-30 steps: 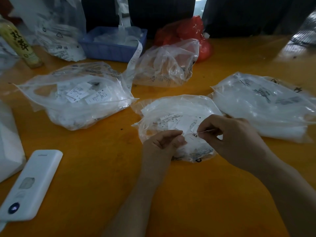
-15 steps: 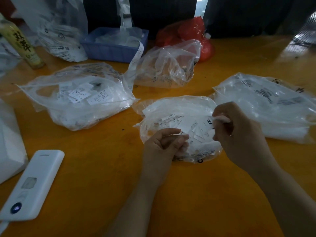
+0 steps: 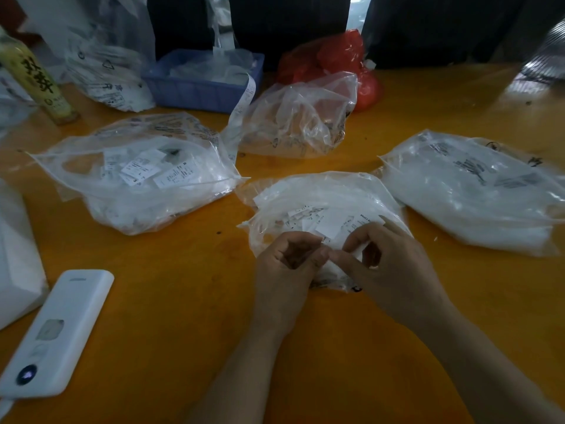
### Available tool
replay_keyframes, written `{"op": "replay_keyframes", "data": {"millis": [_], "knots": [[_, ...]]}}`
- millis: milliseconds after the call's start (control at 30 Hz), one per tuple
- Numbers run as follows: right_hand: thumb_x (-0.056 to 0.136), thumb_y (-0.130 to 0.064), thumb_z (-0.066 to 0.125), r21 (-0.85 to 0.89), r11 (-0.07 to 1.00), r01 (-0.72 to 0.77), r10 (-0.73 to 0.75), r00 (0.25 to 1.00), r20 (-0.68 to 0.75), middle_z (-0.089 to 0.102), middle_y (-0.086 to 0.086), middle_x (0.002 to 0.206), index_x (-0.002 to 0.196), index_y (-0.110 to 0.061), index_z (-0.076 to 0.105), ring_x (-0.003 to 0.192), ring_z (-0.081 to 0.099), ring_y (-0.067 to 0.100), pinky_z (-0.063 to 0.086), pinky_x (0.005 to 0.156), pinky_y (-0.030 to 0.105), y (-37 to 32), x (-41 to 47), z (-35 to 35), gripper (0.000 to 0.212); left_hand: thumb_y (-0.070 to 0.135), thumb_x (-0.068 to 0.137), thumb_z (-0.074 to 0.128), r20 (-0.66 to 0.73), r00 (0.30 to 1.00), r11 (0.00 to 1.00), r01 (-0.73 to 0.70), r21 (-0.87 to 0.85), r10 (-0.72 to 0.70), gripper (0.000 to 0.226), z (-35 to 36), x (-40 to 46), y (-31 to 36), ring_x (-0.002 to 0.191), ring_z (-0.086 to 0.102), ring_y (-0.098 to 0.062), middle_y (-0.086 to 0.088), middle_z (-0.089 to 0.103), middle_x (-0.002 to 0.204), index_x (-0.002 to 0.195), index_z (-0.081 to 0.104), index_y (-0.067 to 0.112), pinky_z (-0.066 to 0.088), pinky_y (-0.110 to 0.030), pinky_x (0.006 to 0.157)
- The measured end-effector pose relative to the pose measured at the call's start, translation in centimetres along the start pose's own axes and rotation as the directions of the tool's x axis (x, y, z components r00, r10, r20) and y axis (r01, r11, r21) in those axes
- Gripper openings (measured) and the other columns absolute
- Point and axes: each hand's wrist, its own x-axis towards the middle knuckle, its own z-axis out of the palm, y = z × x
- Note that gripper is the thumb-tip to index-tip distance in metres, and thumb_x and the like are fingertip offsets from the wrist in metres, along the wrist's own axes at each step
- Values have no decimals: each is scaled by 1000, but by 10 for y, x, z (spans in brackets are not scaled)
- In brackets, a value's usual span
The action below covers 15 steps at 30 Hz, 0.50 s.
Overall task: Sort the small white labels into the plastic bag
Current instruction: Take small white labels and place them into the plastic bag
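Clearly the small white labels (image 3: pixel 328 223) are feather-light slips, thin and limp, likely to curl, cling to the film and slide over one another; they call for a fingertip pinch at an edge or corner, one slip at a time. They lie heaped in and on the plastic bag (image 3: pixel 321 197) near the middle of the desk (image 3: pixel 189 301), a little toward its near edge. That bag is soft, slick film with no stiffness of its own, so I judge it needs one hand to steady its mouth while the other feeds slips in.

Both hands meet over the near side of the bag. The left hand (image 3: pixel 290 261) has its fingers curled, thumb and forefinger closed together at the tip, apparently pinching a small slip. The right hand (image 3: pixel 388 264) is likewise curled, its fingertips drawn toward the left hand's; whether it pinches the same slip or another I cannot tell.

Much is hard to make out. The hands cover the bag's near part, the opening is not plain, and the print on the labels is too small and dim to read. Neighbouring bags (image 3: pixel 137 179) blur their contents behind glare.
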Motion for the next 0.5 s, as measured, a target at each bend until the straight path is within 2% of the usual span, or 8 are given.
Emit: {"op": "replay_keyframes", "data": {"millis": [100, 233, 300, 400, 433, 500], "knots": [[87, -44, 70, -28, 1000, -13, 15, 999, 40, 54, -18, 89, 84, -37, 59, 74, 55, 3, 38, 64, 15, 3, 0, 4, 14, 35, 82, 84, -13, 1000, 1000, 20, 0, -20, 17, 0, 0, 3, 88, 74, -7, 6, 78, 94, 96, 78, 28, 57, -18, 73], [96, -31, 66, 22, 1000, -10, 10, 1000, 8, 56, -20, 81, 91, -31, 67, 88, 55, -6, 39, 85, 20, 6, 2, 5, 5, 29, 85, 83, 3, 999, 999, 37, -39, -37, 14, -1, 0, 4, 92, 77, -13, 2, 80, 97, 98, 78, 26, 58, -18, 73], [96, -31, 65, 52, 999, -14, 14, 1000, -9, 56, -21, 82, 95, -30, 68, 88, 55, -6, 41, 88, 22, 7, 1, 6, 3, 25, 88, 82, 0, 999, 998, 43, -45, -43, 12, -2, 0, 4, 93, 77, -16, 0, 80, 98, 99, 78, 24, 59, -19, 74], [86, -43, 66, 30, 1000, -10, 13, 997, -81, 51, -20, 87, 95, -38, 62, 78, 55, 1, 40, 68, 15, 5, -2, 5, 11, 23, 90, 82, -13, 999, 999, 39, -25, -39, 14, -2, 0, 3, 89, 76, -12, 1, 79, 96, 102, 77, 21, 58, -18, 73], [83, -47, 65, 19, 1000, -7, 9, 997, -82, 50, -19, 87, 93, -39, 61, 76, 53, 2, 39, 66, 16, 5, -2, 5, 13, 23, 89, 82, -12, 999, 999, 36, -23, -36, 15, -2, 0, 3, 88, 76, -10, 2, 79, 95, 103, 77, 19, 57, -17, 73], [82, -48, 64, 14, 1000, 10, -10, 999, -48, 51, -16, 84, 89, -39, 61, 76, 52, 1, 39, 75, 18, 4, -1, 5, 11, 20, 89, 83, -2, 999, 999, 34, -32, -34, 16, -1, 0, 3, 86, 74, -6, 5, 78, 94, 103, 76, 17, 57, -17, 72]]}}
